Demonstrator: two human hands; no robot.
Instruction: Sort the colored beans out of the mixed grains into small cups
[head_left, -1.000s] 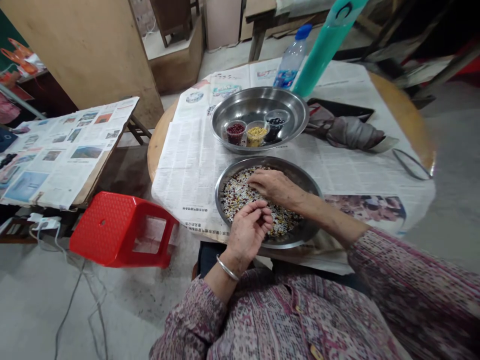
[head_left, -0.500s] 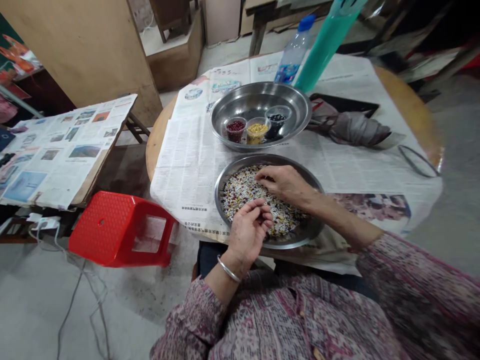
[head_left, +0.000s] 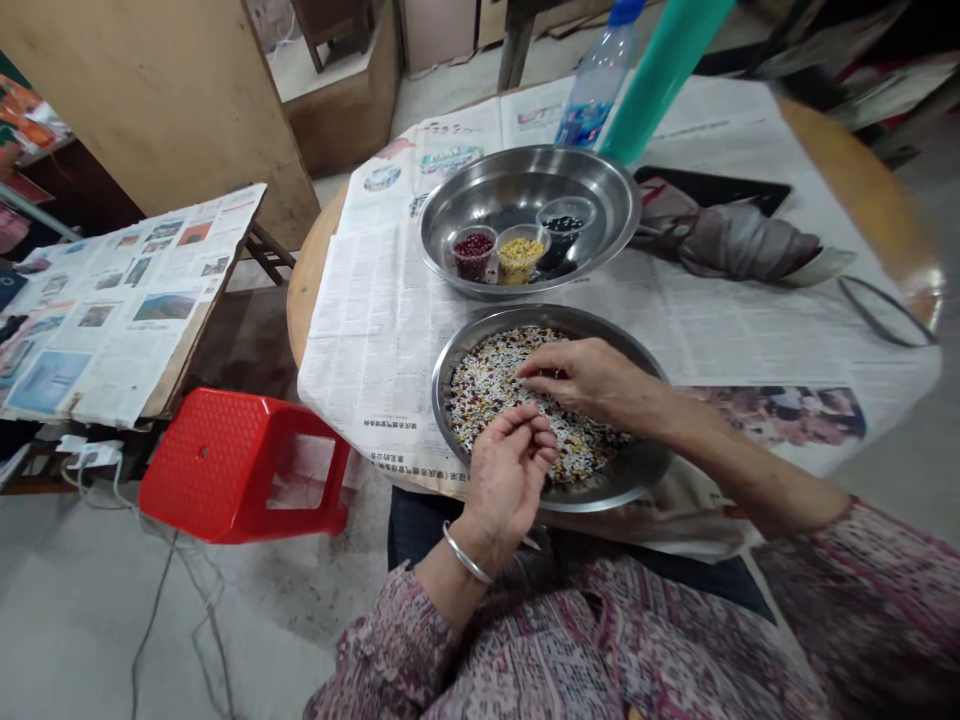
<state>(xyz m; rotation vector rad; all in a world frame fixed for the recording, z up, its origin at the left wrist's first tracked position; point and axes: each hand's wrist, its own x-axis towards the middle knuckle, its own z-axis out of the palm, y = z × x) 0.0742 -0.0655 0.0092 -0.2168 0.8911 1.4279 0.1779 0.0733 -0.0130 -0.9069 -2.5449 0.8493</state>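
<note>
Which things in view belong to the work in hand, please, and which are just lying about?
Likely part of the work:
- left hand and right hand
- near basin
- grain mix
- far basin
- red beans
- yellow grains
- black beans

Apparently just lying about:
- bottle
- green tube
- grey bundle
- stool

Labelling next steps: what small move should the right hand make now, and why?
Probably pinch one coloured bit out of the mix with the right hand: its reds, yellows and darks lie scattered through white, while the far basin holds separate cups of red, yellow and black. Whether the fingertips already hold something is too small to tell.
</note>
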